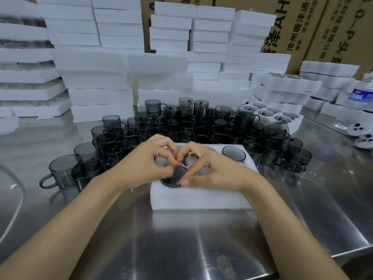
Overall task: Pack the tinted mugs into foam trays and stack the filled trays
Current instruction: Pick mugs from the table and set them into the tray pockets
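A white foam tray [199, 196] lies on the steel table in front of me. Both hands are over it, fingertips meeting above a dark tinted mug [175, 177] that sits in the tray's near-left hole. My left hand [150, 158] pinches the mug's rim from the left, and my right hand [212, 167] pinches it from the right, thumb on the near rim. Another mug [234, 153] sits in the tray's far-right hole. Several loose tinted mugs [181, 126] crowd the table behind and beside the tray.
Tall stacks of white foam trays [101, 77] rise behind the mugs. A filled tray [276, 116] lies at the right rear. A water bottle [353, 106] and two white controllers [361, 131] sit at the right. Cardboard boxes [302, 23] line the back.
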Demonstrator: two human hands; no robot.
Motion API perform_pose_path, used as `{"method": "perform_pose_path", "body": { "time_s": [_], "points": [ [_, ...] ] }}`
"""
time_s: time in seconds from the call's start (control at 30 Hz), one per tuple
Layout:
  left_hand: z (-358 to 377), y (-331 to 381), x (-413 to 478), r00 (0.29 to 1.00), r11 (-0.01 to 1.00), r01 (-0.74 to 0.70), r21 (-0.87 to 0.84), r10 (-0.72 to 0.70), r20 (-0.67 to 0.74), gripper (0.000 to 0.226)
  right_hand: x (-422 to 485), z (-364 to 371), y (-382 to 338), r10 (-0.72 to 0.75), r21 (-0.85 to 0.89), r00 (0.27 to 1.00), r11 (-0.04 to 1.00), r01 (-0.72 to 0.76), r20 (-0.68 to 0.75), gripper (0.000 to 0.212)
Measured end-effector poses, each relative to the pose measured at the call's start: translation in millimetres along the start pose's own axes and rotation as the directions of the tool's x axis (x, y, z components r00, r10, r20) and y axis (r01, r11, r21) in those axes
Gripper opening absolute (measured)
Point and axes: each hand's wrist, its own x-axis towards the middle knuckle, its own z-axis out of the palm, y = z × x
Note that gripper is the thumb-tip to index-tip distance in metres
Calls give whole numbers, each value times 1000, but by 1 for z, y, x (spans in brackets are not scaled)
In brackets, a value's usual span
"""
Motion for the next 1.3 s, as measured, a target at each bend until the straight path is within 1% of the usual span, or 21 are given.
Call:
{"method": "perform_pose_path", "body": {
  "time_s": [0.03,0.07,0.1,0.13,0.17,0.2,0.27,0.33,0.37,0.43,0.57,0.73,0.83,0.9,0.93,0.97,1.03,1.07,1.17,1.27,1.3],
  "points": [
    [0,0,0,1000,1000,-15,14,15,-4,20,-2,-5,1,-23,20,998,999,25,-61,17],
    [0,1,0,1000,999,-26,27,27,-5,20,-4,-13,4,-39,44,982,998,48,-186,24],
    [0,1,0,999,999,-36,38,36,-6,20,-5,-24,10,-30,49,933,998,51,-358,32],
    [0,2,0,999,998,-42,45,42,-6,20,-7,-38,19,7,29,849,1000,9,-528,38],
    [1,2,0,999,998,-44,48,44,-5,20,-8,-53,30,50,-10,760,997,-73,-648,42],
    [1,2,0,999,998,-45,49,45,-3,21,-8,-67,43,84,-59,699,982,-177,-710,45],
    [2,2,0,999,998,-45,46,45,1,21,-10,-89,71,140,-188,672,901,-391,-727,48],
    [2,1,1,999,998,-42,37,43,-3,21,-13,-102,98,133,-395,672,720,-570,-728,50],
    [3,1,1,999,999,-40,29,40,-5,20,-16,-106,108,114,-475,675,627,-618,-728,49],
    [3,0,1,999,999,-36,14,36,-7,19,-20,-111,119,100,-518,669,553,-653,-737,42],
    [3,-3,2,999,1000,-31,2,31,-10,18,-21,-116,126,87,-500,643,553,-666,-761,27],
    [4,-3,3,1000,1000,-19,-5,19,-11,18,-19,-109,121,50,-463,627,629,-624,-777,16],
    [4,-2,3,1000,1000,-14,0,14,-15,18,-19,-104,105,13,-367,587,769,-523,-809,12],
    [3,-1,2,1000,1000,-9,2,9,-12,18,-22,-99,87,10,-237,570,903,-358,-821,8],
    [3,0,2,1000,1000,-8,3,8,-10,17,-23,-94,75,33,-133,581,961,-241,-813,6],
    [3,0,1,1000,1000,-8,3,8,-8,16,-24,-87,62,72,7,621,994,-106,-780,9],
    [3,0,0,1000,1000,-4,-1,4,-5,15,-24,-68,39,72,281,754,947,153,-653,16],
    [3,-1,0,1000,1000,2,-5,-2,-4,15,-23,-59,31,41,355,807,910,213,-589,17],
    [4,-1,-1,1000,999,29,-34,-29,-6,17,-22,-38,19,5,397,899,898,189,-438,19],
    [5,-2,-1,999,997,52,-55,-53,-10,18,-22,-28,18,35,360,957,930,74,-287,51],
    [5,-2,-1,998,997,56,-60,-56,-11,18,-22,-25,17,41,307,968,951,38,-248,57]
  ]
}}
